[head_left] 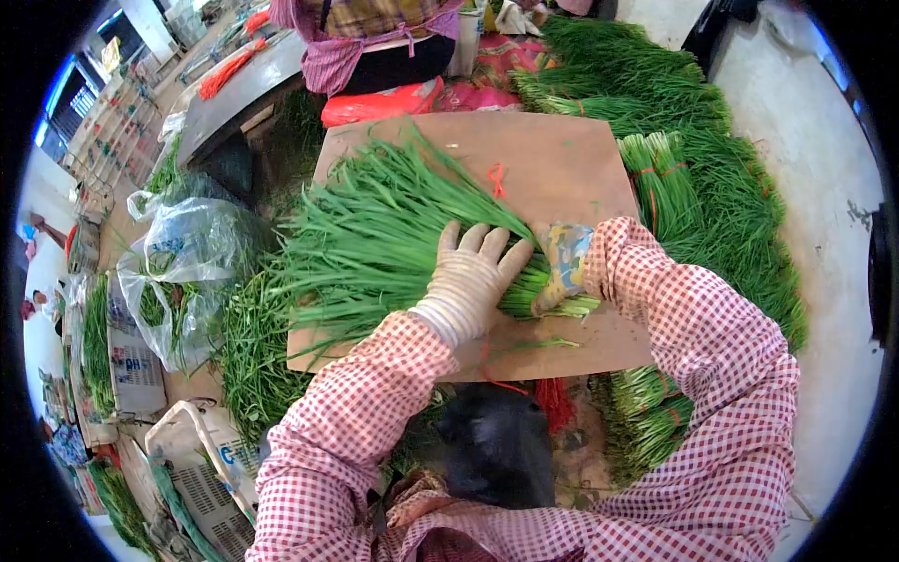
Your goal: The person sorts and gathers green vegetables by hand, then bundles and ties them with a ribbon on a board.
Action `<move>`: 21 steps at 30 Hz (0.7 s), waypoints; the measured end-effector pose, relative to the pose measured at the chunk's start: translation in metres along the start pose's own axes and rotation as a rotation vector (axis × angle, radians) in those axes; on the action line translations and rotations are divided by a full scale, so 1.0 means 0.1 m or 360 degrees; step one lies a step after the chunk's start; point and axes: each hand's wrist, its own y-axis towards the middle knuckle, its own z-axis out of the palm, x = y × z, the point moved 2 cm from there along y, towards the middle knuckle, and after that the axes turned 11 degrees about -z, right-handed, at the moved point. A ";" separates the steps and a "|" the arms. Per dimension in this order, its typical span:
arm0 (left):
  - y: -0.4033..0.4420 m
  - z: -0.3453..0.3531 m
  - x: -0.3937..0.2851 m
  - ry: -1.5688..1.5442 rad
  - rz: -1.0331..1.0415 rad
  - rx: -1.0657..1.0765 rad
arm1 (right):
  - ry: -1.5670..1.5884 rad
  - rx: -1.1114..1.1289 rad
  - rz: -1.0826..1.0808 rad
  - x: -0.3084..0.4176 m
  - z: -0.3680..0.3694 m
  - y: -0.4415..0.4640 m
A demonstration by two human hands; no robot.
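A big loose bunch of garlic chives lies across a brown board, its leafy tips fanned toward the left. My left hand, in a pale work glove, rests on top of the bunch with its fingers stretched out and apart. At the cut stem end, my right hand wraps round the stems in a patterned glove; part of its fingers is hidden. On the board beyond the bunch sits a red tie. Another red tie hangs by the board's near edge.
Tied bundles of chives are piled on the right, with more bundles below the board. To the left are a clear plastic bag, loose greens and a white crate. Another person sits opposite.
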 end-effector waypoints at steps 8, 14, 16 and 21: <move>0.31 -0.39 0.08 0.0179 0.0380 0.0181 | -0.0006 0.0224 -0.0025 -0.21 0.17 0.18; 0.72 -0.10 0.25 0.0129 0.0243 0.0882 | -0.0155 -0.0026 -0.0032 -0.17 0.15 0.15; 0.70 -0.09 0.25 0.0054 0.0229 0.0866 | -0.0137 -0.0128 -0.0118 -0.19 0.19 0.16; 0.49 -0.21 0.12 0.0099 -0.0044 0.1002 | -0.0271 -0.0228 -0.0163 -0.07 0.28 0.03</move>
